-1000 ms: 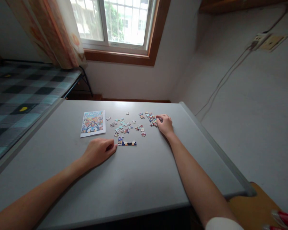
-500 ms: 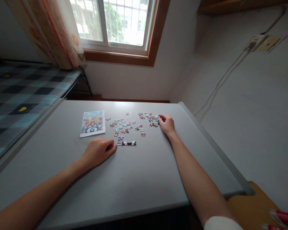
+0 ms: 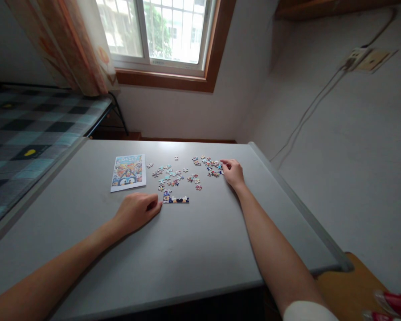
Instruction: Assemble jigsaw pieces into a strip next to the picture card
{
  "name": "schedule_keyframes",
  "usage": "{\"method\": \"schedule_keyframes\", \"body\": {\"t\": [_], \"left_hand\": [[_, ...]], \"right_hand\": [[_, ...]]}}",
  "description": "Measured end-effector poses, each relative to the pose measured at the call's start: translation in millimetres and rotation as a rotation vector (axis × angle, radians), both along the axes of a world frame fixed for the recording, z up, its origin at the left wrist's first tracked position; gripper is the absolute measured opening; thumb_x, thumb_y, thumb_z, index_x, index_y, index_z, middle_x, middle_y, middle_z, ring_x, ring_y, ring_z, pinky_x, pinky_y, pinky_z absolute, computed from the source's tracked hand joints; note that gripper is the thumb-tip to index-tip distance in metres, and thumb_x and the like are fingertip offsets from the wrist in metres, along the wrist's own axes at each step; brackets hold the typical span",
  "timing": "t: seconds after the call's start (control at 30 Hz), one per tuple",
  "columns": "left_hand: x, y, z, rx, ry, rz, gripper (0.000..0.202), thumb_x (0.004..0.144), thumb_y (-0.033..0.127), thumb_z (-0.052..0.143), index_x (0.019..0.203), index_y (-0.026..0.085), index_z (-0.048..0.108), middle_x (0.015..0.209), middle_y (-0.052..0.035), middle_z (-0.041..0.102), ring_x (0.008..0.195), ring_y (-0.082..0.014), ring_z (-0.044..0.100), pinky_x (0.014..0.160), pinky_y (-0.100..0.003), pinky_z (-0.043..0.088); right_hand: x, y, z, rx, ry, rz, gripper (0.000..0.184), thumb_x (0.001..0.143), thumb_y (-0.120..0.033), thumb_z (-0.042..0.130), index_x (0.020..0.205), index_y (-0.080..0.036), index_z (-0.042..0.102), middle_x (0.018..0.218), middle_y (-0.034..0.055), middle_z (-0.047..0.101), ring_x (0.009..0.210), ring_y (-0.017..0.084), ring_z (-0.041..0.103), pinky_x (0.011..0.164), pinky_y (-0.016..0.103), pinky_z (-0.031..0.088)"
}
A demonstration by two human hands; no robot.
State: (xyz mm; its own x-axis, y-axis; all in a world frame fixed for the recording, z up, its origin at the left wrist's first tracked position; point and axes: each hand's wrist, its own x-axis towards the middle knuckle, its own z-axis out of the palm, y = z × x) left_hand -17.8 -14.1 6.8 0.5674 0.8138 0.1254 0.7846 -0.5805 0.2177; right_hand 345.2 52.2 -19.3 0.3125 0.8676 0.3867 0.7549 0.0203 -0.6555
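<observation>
My left hand (image 3: 138,212) rests loosely curled on the table, its fingertips beside the left end of a joined strip of puzzle pieces (image 3: 180,200). That strip lies flat, with a short part rising at its left end. My right hand (image 3: 234,173) is at the right edge of a cluster of loose puzzle pieces (image 3: 207,160), fingers bent; what may be between the fingertips is too small to make out. More loose pieces (image 3: 169,177) lie in the middle, with a small group (image 3: 195,179) to their right. A printed picture sheet (image 3: 128,174) lies left of them.
The grey-white table (image 3: 187,254) has a raised right edge. Beyond it are a window (image 3: 170,35) and a curtain (image 3: 67,44). A bed with a checked cover (image 3: 36,120) stands left. Cables (image 3: 307,107) hang on the right wall, above a yellowish stool (image 3: 350,285).
The view shifts very slightly. Both hands stay almost in place; the right fingers move only a little at the cluster's edge, and the pieces keep their arrangement.
</observation>
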Motion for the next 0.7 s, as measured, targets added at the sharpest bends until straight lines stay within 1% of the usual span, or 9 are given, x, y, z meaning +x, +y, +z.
{"method": "schedule_keyframes", "body": {"t": [0.1,0.17,0.3,0.4,0.53,0.7], "left_hand": [[0,0,-0.2,0.0,0.008,0.003,0.039,0.092,0.044,0.039,0.062,0.02,0.049,0.057,-0.0005,0.053,0.055,-0.0139,0.045,0.057,-0.027,0.022],[-1,1,-0.3,0.001,0.003,-0.001,0.039,0.092,0.044,0.039,0.062,0.02,0.049,0.057,-0.0006,0.054,0.055,-0.0139,0.045,0.057,-0.027,0.022],[-1,1,-0.4,0.002,-0.008,-0.003,0.039,0.091,0.043,0.039,0.062,0.02,0.05,0.057,-0.0008,0.053,0.055,-0.0142,0.044,0.057,-0.027,0.022],[-1,1,-0.8,0.0,-0.01,-0.004,0.039,0.091,0.044,0.039,0.062,0.02,0.05,0.057,-0.0009,0.054,0.055,-0.0143,0.045,0.057,-0.027,0.022],[-2,1,-2.0,0.0,0.011,0.0,0.04,0.092,0.045,0.038,0.063,0.02,0.05,0.058,-0.0009,0.054,0.056,-0.0145,0.046,0.057,-0.027,0.023],[-2,1,-1.9,-0.003,-0.002,0.0,0.039,0.092,0.044,0.039,0.062,0.02,0.049,0.057,-0.0007,0.054,0.055,-0.0144,0.045,0.057,-0.027,0.023]], "right_hand": [[4,0,0.6,-0.007,0.028,0.01,0.027,0.073,-0.02,0.059,0.095,-0.015,0.074,0.094,0.0085,0.069,0.073,0.017,0.064,0.081,0.035,0.053],[8,-1,0.9,-0.023,0.036,-0.001,0.026,0.07,-0.019,0.061,0.093,-0.016,0.074,0.089,0.007,0.07,0.072,0.016,0.064,0.081,0.035,0.053],[14,-1,0.2,-0.023,0.038,-0.054,0.025,0.072,-0.02,0.058,0.09,-0.014,0.074,0.087,0.0094,0.072,0.073,0.018,0.064,0.081,0.036,0.053],[17,0,-1.3,0.003,0.034,-0.073,0.024,0.073,-0.022,0.056,0.088,-0.016,0.074,0.089,0.0091,0.073,0.076,0.019,0.065,0.082,0.038,0.053],[16,0,-1.3,0.013,0.041,-0.097,0.024,0.074,-0.023,0.055,0.086,-0.016,0.074,0.09,0.0096,0.074,0.078,0.02,0.066,0.083,0.038,0.053],[13,-1,0.1,0.013,0.069,-0.093,0.026,0.075,-0.027,0.055,0.089,-0.015,0.074,0.09,0.0101,0.074,0.075,0.019,0.065,0.081,0.037,0.053]]}}
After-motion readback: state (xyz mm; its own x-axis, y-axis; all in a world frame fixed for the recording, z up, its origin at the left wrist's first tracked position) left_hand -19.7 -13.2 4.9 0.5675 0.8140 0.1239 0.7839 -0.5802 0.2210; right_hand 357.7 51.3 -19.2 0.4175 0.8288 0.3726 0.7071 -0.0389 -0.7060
